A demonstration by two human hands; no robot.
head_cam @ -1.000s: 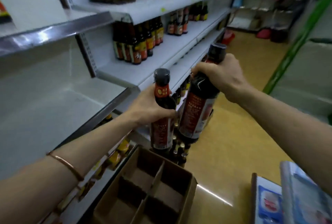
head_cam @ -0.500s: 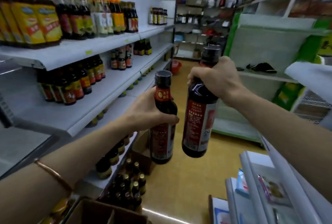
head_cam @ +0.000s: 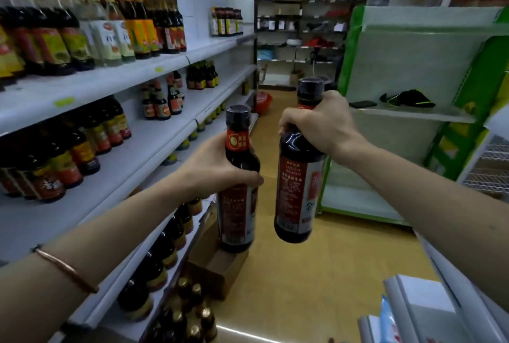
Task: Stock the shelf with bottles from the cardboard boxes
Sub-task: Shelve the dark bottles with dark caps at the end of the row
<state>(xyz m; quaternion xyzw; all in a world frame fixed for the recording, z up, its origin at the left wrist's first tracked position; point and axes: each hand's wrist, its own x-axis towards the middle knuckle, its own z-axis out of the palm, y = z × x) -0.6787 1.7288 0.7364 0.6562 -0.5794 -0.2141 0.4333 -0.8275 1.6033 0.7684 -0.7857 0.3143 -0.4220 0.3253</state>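
Running along the left: a long white metal shelf unit (head_cam: 154, 133) with several tiers, its boards partly filled with rows of dark sauce bottles.
Aisle floor: a yellow-tan smooth floor (head_cam: 325, 273) lies between that unit and a green-framed white shelf rack (head_cam: 413, 72) on the right.
Top-tier stock: tall bottles with orange caps and yellow or pale labels (head_cam: 129, 26) stand in a packed row.
Middle-tier stock: dark bottles with red and yellow labels (head_cam: 68, 155) stand at the near end; small clusters sit farther along, with bare board between them.
Cardboard box: a brown open cardboard box (head_cam: 217, 268) sits on the floor against the foot of the left unit, just below the left-held bottle.
Floor bottles: a group of dark bottles with gold caps (head_cam: 192, 315) stands beside that box.
Right bottle: a dark glass bottle with a red-and-white label and black cap (head_cam: 297, 188) hangs upright in the air over the aisle.
Left bottle: a matching dark glass bottle with a red neck band (head_cam: 238, 177) is held upright just beside it, nearer the shelf, clear of every board.
Right hand (head_cam: 319, 125): fingers wrapped round the neck of the right bottle.
Left hand (head_cam: 217, 169): fingers curled round the shoulder of the left bottle.
Bracelet: a thin copper-coloured bangle (head_cam: 66, 268) circles the left forearm.
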